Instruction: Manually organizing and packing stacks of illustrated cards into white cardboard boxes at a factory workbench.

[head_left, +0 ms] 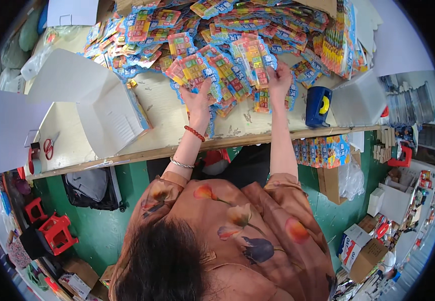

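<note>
My left hand [196, 103] grips a colourful blister card [195, 71] with a wavy blue edge and rows of small coloured pieces; another card shows behind it at the left. To the right, my right hand [279, 83] pinches the edge of a second blister card [251, 59], tilted over the pile. Several loose cards [232, 75] lie on the table between my hands. Beyond them spreads a large heap of the same cards [272, 25]. The fingertips beneath the held cards are partly hidden.
A blue tape dispenser [318, 106] stands right of my right hand. At the left are an open white-lined box [108, 108] and red-handled scissors [50, 146]. Cards stand in a row [338, 42] at the back right. The wooden table edge [177, 145] runs before me.
</note>
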{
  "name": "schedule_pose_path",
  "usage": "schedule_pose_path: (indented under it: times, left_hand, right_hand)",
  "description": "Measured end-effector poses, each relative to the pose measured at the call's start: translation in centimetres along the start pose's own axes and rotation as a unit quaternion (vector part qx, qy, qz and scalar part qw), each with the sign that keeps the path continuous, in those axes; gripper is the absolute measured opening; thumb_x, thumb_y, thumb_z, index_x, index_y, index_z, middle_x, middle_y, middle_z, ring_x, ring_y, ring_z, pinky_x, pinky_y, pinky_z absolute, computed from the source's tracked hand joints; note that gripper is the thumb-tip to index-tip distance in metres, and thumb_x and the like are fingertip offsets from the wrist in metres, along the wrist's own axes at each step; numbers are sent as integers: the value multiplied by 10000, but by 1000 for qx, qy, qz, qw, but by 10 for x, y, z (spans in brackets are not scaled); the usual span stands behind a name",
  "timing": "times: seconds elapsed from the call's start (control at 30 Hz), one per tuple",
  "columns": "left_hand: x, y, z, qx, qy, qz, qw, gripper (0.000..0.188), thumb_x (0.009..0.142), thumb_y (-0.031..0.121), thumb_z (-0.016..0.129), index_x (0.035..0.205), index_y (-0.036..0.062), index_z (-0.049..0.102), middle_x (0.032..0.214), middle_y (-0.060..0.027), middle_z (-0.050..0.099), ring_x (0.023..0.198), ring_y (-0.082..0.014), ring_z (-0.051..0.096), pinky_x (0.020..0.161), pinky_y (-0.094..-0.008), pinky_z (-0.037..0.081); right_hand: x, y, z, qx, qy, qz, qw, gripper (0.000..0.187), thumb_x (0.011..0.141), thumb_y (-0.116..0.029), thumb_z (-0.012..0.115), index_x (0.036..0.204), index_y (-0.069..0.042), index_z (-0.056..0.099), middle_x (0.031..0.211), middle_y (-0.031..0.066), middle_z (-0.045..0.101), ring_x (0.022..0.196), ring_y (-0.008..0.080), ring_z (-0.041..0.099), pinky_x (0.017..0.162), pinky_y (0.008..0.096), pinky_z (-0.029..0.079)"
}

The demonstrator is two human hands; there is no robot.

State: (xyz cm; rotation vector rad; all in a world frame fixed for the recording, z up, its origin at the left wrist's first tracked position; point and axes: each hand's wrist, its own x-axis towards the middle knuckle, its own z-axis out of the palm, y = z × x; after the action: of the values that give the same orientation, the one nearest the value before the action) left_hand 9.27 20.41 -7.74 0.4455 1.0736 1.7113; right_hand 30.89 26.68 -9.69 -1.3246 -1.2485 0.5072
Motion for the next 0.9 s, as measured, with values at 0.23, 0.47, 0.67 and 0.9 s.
schedule_pose_path:
  times: [0.23, 0.47, 0.67, 0.9]
  left_hand:
    - [4, -9, -9, -5, -3, 19, 1000, 631, 778, 38, 738, 1279, 100, 359, 1149, -75, 568, 998, -179, 597, 708, -336, 565]
    - [0, -8, -10, 1, -11, 35, 999, 627, 792, 71, 734, 1283, 113, 346, 1162, -67, 556, 971, -172, 606, 639, -335, 577]
    - [-13, 13, -7, -7, -10, -29, 1000, 608, 797, 105, 734, 1269, 117, 351, 1136, -54, 562, 941, -155, 616, 534, -295, 582]
    - [-10, 10, -12, -12, -14, -48, 999, 669, 791, 67, 727, 1318, 113, 318, 1135, -67, 552, 928, -158, 601, 542, -308, 568]
  right_hand:
    - [-5, -47, 18, 33, -196, 192, 961, 386, 850, -88, 647, 1193, -10, 488, 824, 99, 643, 662, 180, 629, 584, 318, 486]
    - [-8, -18, 42, -209, -347, 139, 904, 505, 778, -313, 731, 1143, -4, 566, 1038, 199, 634, 953, 328, 616, 819, 401, 480]
    - [-28, -34, 41, -185, -254, 3, 949, 448, 753, -288, 758, 1051, -2, 584, 917, 161, 622, 862, 295, 599, 788, 366, 474]
    - [-24, -36, 31, 67, -47, 59, 995, 240, 741, -18, 723, 903, -17, 545, 742, 31, 581, 617, 97, 500, 549, 255, 403]
